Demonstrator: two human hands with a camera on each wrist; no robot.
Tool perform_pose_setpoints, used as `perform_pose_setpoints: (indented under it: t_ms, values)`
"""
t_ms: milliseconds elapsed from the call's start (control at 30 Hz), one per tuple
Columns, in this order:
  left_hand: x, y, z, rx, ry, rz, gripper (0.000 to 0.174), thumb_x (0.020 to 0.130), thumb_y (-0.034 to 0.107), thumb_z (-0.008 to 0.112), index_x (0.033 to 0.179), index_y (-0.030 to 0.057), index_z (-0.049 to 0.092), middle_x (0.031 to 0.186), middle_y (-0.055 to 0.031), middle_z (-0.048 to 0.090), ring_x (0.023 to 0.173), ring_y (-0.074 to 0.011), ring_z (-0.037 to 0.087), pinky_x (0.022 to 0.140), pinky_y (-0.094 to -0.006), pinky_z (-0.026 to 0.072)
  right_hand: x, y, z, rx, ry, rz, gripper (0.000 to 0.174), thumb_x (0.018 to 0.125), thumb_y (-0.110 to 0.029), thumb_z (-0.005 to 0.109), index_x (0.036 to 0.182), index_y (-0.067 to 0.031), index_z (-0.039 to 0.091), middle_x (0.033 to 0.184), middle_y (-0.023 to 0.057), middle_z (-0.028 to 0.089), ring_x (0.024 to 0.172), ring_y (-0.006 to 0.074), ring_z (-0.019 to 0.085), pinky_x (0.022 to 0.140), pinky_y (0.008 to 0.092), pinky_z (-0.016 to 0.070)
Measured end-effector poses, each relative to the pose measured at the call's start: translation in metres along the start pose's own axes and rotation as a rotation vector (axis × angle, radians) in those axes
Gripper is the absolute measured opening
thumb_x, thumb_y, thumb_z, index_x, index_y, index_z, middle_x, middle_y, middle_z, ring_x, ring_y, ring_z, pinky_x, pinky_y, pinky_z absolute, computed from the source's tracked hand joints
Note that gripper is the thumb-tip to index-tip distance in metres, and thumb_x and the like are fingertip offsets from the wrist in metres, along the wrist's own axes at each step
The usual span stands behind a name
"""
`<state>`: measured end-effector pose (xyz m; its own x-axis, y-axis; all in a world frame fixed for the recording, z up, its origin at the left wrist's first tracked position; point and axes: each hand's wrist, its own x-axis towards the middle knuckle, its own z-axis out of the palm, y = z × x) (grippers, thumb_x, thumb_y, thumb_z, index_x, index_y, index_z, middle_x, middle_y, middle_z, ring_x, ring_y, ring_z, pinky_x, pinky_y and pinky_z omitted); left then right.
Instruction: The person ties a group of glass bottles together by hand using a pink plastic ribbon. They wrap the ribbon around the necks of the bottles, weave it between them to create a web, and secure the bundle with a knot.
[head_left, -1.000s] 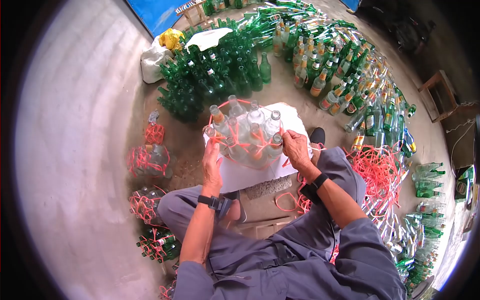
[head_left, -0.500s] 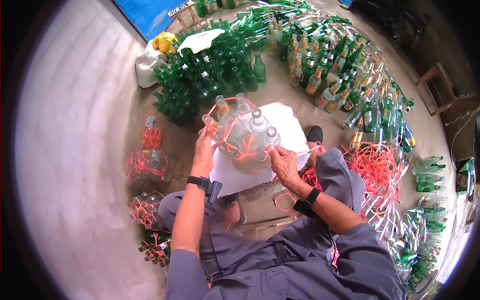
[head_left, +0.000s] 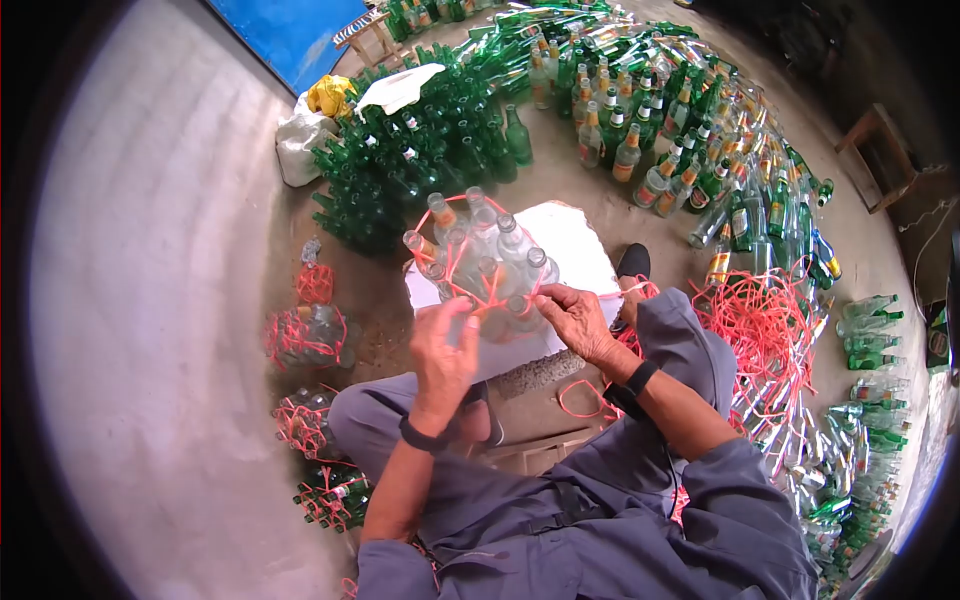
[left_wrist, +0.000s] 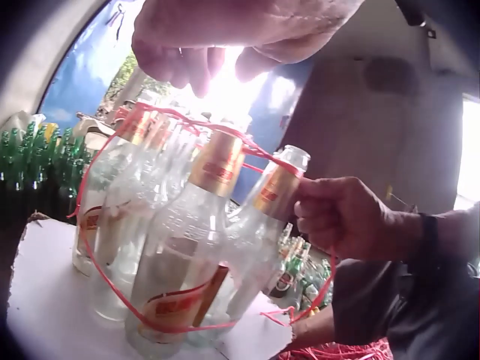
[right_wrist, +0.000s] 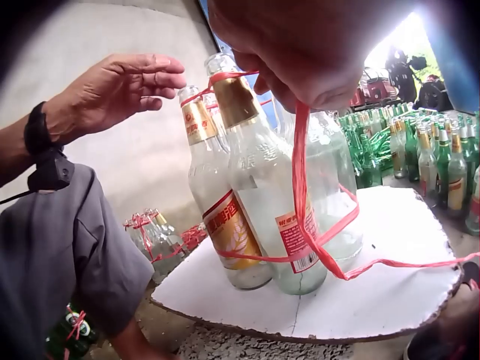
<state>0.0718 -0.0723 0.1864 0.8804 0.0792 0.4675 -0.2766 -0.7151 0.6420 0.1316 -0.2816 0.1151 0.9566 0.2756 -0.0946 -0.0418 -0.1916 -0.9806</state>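
Several clear bottles (left_wrist: pixel 184 247) with gold neck foil stand grouped on a white board (right_wrist: pixel 397 255). Red strap (right_wrist: pixel 300 172) loops around their bodies and crosses between their necks. The right hand (head_left: pixel 578 322) pinches the strap beside a near-right bottle neck; in the left wrist view this hand (left_wrist: pixel 345 217) has its fingers curled at that neck. At the near-left side of the group, the left hand (head_left: pixel 443 358) is raised by the necks with fingers loosely bent, and in the right wrist view the hand (right_wrist: pixel 112 94) shows nothing held.
Green bottles (head_left: pixel 400 160) crowd the far left, with more bottles (head_left: pixel 690 130) at the far right. A heap of red strap (head_left: pixel 755 330) lies right of the knee. Strapped bundles (head_left: pixel 305 335) line the left side. A wooden frame (head_left: pixel 880 155) stands at right.
The left hand has let go at the left bottle neck and moved right and nearer the body, to the front necks. The right hand stays at the right neck. The bottle group shifted left earlier.
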Motion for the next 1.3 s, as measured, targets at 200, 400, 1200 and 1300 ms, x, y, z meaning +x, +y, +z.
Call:
perform_pose_setpoints:
  t_ms: [200, 400, 1200, 1300]
  values:
    - [0.026, 0.019, 0.022, 0.091, -0.246, 0.174, 0.029, 0.083, 0.007, 0.065, 0.111, -0.0015, 0.064, 0.098, -0.0182, 0.068, 0.095, -0.0355, 0.059, 0.084, -0.0451, 0.0484, 0.011, 0.007, -0.01, -0.209, 0.092, -0.411, 0.022, 0.09, -0.017, 0.065, 0.1, 0.0011, 0.071, 0.088, 0.02, 0.071, 0.08, 0.0339, 0.07, 0.076, 0.0406, 0.0541]
    - [0.039, 0.019, 0.038, 0.066, -0.42, 0.182, 0.035, 0.085, 0.007, 0.062, 0.119, -0.0039, 0.062, 0.098, -0.0179, 0.069, 0.093, -0.0375, 0.06, 0.086, -0.0455, 0.0491, 0.018, 0.004, -0.007, -0.348, 0.22, -0.326, 0.018, 0.088, -0.017, 0.068, 0.092, 0.0, 0.073, 0.089, 0.0199, 0.07, 0.083, 0.0371, 0.068, 0.074, 0.0421, 0.0539]
    - [0.074, 0.019, 0.049, 0.291, -0.638, 0.251, 0.015, 0.092, 0.018, 0.056, 0.101, 0.0061, 0.058, 0.088, -0.0128, 0.065, 0.087, -0.0347, 0.059, 0.075, -0.0479, 0.0482, 0.038, 0.018, 0.012, 0.286, 0.032, 0.335, 0.032, 0.077, -0.028, 0.077, 0.068, 0.0008, 0.066, 0.06, 0.0028, 0.057, 0.053, 0.0124, 0.049, 0.048, 0.0329, 0.039]
    - [0.079, 0.027, 0.045, 0.312, -0.644, 0.234, 0.011, 0.091, 0.017, 0.058, 0.096, 0.0073, 0.06, 0.084, -0.0115, 0.065, 0.085, -0.0339, 0.059, 0.074, -0.0474, 0.048, 0.038, 0.02, 0.005, 0.054, 0.047, 0.248, 0.039, 0.077, -0.029, 0.079, 0.068, 0.0067, 0.067, 0.06, 0.0129, 0.061, 0.053, 0.0168, 0.054, 0.054, 0.0396, 0.046]
